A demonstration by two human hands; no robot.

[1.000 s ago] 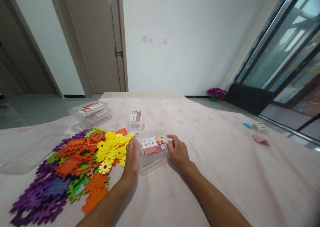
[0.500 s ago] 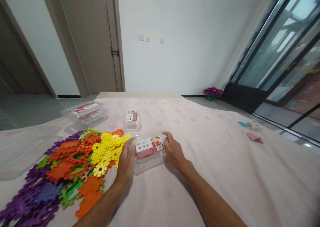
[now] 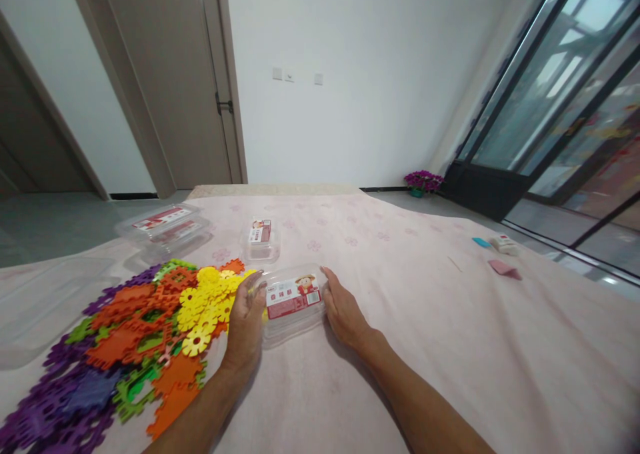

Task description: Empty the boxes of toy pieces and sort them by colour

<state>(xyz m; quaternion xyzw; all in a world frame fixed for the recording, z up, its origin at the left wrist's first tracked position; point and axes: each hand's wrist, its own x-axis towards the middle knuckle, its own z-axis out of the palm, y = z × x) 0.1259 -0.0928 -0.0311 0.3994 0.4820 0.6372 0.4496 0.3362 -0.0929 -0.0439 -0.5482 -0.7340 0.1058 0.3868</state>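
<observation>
A clear plastic box (image 3: 293, 321) with a red and white label on its lid sits in front of me, held between both hands. My left hand (image 3: 246, 317) grips its left side, thumb near the top edge. Against the right side presses my right hand (image 3: 344, 307), fingers together along the rim. Just left of the box lies a heap of yellow flower-shaped plastic pieces (image 3: 207, 304). Orange interlocking pieces (image 3: 117, 344), purple ones (image 3: 75, 381) and green ones (image 3: 133, 387) spread out beyond them.
A small labelled clear box (image 3: 261, 241) stands farther back. Stacked labelled boxes (image 3: 167, 231) sit at the back left, near a clear tray (image 3: 45, 301). A pink cloth piece (image 3: 505, 269), a blue piece (image 3: 481, 242) and a white packet (image 3: 504, 244) lie right on the pink tablecloth (image 3: 450, 347).
The box stays between my hands in nearly the same place. My right fingers have slid slightly down from the far corner onto its side. The view has shifted a little.
</observation>
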